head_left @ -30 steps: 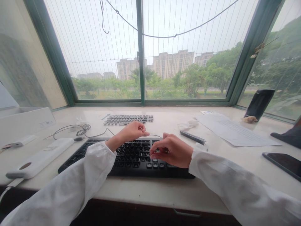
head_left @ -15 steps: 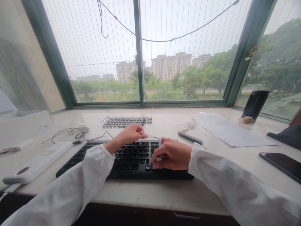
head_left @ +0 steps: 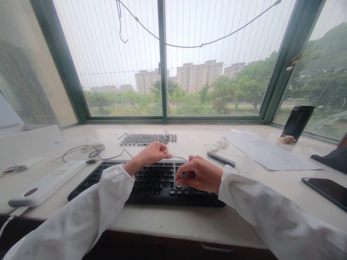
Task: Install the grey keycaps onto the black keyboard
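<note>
A black keyboard [head_left: 151,199] lies before me; most of its key places show bare sockets, with a few keycaps in the bottom row near the arrow keys. Over its upper edge hovers my left hand [head_left: 155,151], its thumb and fingers pinched together; what they hold, if anything, is too small to make out. My right hand [head_left: 203,174] is at the right part of the keyboard. Its curled thumb and forefinger close on a small keycap [head_left: 179,186] just above the bottom row. Behind the keyboard, loose keycaps [head_left: 146,138] are laid out in rows.
A white power bank [head_left: 47,183] and a coiled cable [head_left: 94,150] lie left, near a white box [head_left: 29,142]. To the right are a dark pen-like tool [head_left: 221,159], paper sheets [head_left: 271,151], a phone [head_left: 326,191] and a dark upright object [head_left: 298,122] by the window.
My right hand has shifted slightly up from the bottom row, uncovering more keycaps there. My left hand stays almost still in its pinch. The view has shifted slightly.
</note>
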Motion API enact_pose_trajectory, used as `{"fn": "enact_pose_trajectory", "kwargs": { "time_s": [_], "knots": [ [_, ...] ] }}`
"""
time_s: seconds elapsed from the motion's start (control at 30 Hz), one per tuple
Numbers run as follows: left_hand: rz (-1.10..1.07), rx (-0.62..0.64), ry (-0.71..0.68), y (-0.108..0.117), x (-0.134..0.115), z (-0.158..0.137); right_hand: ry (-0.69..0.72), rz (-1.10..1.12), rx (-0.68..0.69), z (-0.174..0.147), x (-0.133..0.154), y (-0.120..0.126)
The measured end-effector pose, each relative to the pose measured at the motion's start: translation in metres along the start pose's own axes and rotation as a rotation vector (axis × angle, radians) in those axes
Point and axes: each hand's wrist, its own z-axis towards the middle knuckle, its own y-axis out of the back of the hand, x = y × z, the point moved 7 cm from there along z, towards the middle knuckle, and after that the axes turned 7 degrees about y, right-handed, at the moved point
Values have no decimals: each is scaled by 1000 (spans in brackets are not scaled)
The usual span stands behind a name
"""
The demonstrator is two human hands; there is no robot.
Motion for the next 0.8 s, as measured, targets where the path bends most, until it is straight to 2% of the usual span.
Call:
{"fn": "enact_pose_trajectory", "kwargs": {
  "time_s": [0.1, 0.27, 0.4, 0.53, 0.7, 0.8],
  "knots": [
    [-5, 0, -4, -1, 0, 0, 2, -37, 28, 1, 2, -4],
    [4, -3, -11, -1, 0, 0, -25, -17, -93, 0, 4, 7],
    [38, -23, -22, 0, 1, 1, -29, -24, -74, 0, 5, 5],
    [54, -49, -39, 1, 3, 3, -47, -37, -119, 0, 1, 6],
    [48, -62, -52, 2, 4, 3, -23, -50, -6, 1, 0, -3],
    [50, -64, -50, 3, 4, 3, -15, -34, -93, 0, 2, 4]
  ]
}}
